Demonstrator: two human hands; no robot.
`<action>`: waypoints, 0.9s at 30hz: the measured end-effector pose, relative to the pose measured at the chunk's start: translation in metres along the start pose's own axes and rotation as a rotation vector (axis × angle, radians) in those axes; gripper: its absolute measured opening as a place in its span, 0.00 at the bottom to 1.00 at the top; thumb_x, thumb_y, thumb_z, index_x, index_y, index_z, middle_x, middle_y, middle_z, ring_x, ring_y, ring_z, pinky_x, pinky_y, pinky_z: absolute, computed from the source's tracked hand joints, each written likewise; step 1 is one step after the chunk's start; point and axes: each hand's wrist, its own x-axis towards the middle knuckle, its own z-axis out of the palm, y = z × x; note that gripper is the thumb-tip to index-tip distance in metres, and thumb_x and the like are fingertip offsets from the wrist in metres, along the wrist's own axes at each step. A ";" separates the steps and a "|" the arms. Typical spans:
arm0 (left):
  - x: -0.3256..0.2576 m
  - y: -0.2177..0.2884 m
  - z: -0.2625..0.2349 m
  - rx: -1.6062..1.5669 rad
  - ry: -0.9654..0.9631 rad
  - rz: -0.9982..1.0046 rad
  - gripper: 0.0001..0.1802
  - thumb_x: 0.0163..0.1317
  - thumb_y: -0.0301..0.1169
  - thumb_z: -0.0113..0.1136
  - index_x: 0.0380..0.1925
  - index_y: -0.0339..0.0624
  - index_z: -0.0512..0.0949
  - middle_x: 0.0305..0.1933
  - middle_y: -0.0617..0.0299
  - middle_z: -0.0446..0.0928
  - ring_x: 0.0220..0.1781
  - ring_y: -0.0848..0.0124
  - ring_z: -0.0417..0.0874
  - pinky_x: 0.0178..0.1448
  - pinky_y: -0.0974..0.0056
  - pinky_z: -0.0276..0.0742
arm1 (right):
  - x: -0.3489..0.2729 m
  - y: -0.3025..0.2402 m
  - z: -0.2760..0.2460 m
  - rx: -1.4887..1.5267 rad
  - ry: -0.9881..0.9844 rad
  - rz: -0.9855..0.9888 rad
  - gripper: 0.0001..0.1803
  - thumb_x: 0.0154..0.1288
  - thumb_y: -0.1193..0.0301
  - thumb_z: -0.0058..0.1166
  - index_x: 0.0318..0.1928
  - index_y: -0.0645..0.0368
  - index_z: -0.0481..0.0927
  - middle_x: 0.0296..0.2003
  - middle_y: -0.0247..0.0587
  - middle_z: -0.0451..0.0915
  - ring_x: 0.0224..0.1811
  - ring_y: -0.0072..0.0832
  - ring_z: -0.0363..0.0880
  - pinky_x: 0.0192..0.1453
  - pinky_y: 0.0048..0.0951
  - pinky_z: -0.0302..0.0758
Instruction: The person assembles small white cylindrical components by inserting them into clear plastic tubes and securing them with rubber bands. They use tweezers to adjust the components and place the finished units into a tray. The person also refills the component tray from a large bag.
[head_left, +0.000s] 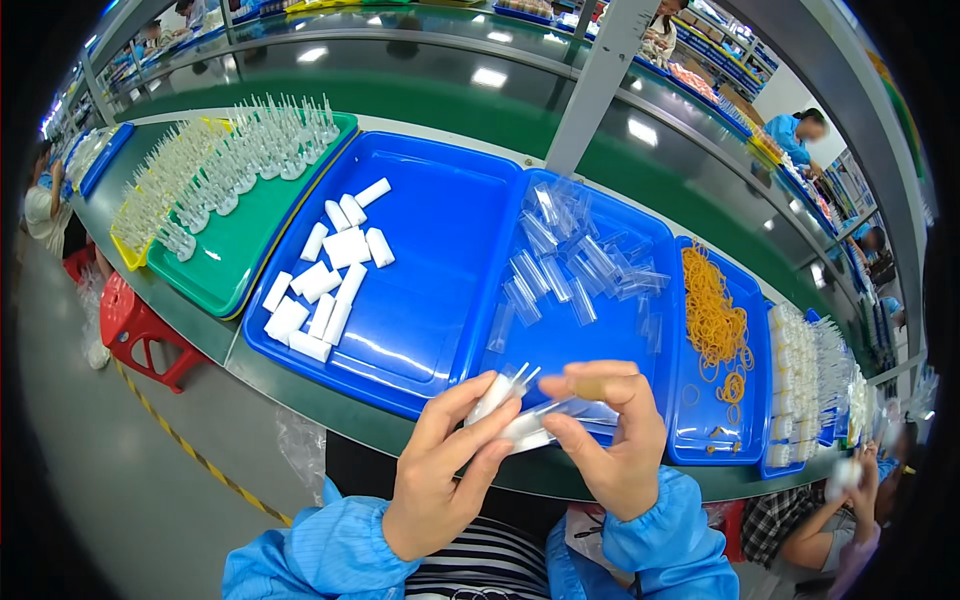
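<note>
My left hand (447,470) pinches a small white cylinder piece with clear prongs (500,391) at its fingertips. My right hand (612,437) grips a small clear plastic bag (543,420) beside it, and the two hands meet over the front edge of the workbench. Right behind them a blue tray (560,350) carries a scatter of clear bags (575,262). To its left another blue tray (430,250) holds several white cylinder pieces (325,280).
A green tray (230,265) at far left bears rows of clear spiked parts (230,165). A blue tray (745,420) at right holds yellow rubber bands (715,320); bundled white parts (795,375) lie beyond. A grey post (590,85) rises behind. A red stool (135,325) stands lower left; another person (830,510) sits lower right.
</note>
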 end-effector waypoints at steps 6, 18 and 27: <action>0.004 0.006 0.003 -0.002 -0.008 -0.028 0.21 0.69 0.24 0.58 0.61 0.30 0.76 0.71 0.36 0.64 0.71 0.46 0.71 0.71 0.53 0.69 | 0.003 -0.030 0.004 -0.343 0.028 -0.043 0.46 0.42 0.71 0.76 0.64 0.65 0.70 0.63 0.50 0.73 0.60 0.44 0.74 0.62 0.44 0.69; -0.008 0.009 0.008 -0.363 -0.159 -0.085 0.40 0.69 0.33 0.63 0.74 0.29 0.55 0.79 0.35 0.46 0.79 0.43 0.56 0.76 0.49 0.59 | 0.004 -0.012 0.002 -0.428 0.059 -0.184 0.40 0.42 0.61 0.78 0.57 0.60 0.76 0.57 0.43 0.78 0.57 0.38 0.78 0.64 0.49 0.68; 0.013 0.004 -0.013 -0.847 -0.358 -0.653 0.29 0.74 0.31 0.55 0.69 0.27 0.62 0.64 0.49 0.74 0.66 0.65 0.76 0.68 0.62 0.73 | 0.006 -0.012 -0.009 0.047 -0.158 -0.147 0.43 0.42 0.66 0.80 0.60 0.61 0.74 0.57 0.47 0.78 0.58 0.43 0.78 0.59 0.42 0.72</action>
